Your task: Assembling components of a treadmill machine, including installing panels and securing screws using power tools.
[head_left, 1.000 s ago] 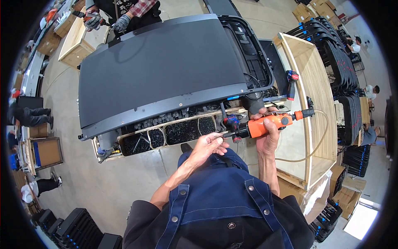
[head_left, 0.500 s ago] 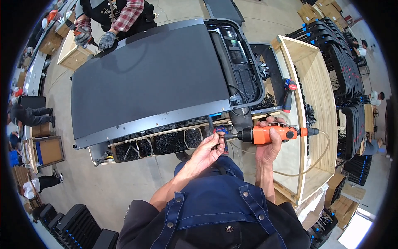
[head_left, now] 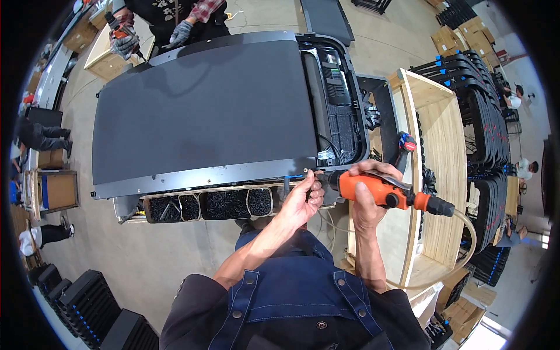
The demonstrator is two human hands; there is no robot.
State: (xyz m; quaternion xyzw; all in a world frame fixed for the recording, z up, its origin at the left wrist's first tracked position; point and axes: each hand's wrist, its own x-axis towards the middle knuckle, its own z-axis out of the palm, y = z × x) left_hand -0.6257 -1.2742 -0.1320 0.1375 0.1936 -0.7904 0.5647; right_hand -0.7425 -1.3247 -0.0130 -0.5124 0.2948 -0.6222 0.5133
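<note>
Right hand (head_left: 366,195) clenched around orange pneumatic screwdriver (head_left: 382,191), tool lying horizontal, tip pointed left at near edge of treadmill deck (head_left: 204,111). Left hand (head_left: 300,201) pinched at tool's tip, fingers against grey side rail (head_left: 210,177); whether it held screw, could not tell. Air hose (head_left: 461,245) looped from tool's rear. Wooden tray of black screws (head_left: 201,205) sat just below rail. Wooden crate (head_left: 437,175) stood right of treadmill. Another person's gloved hand (head_left: 125,44) held tool at far corner.
</note>
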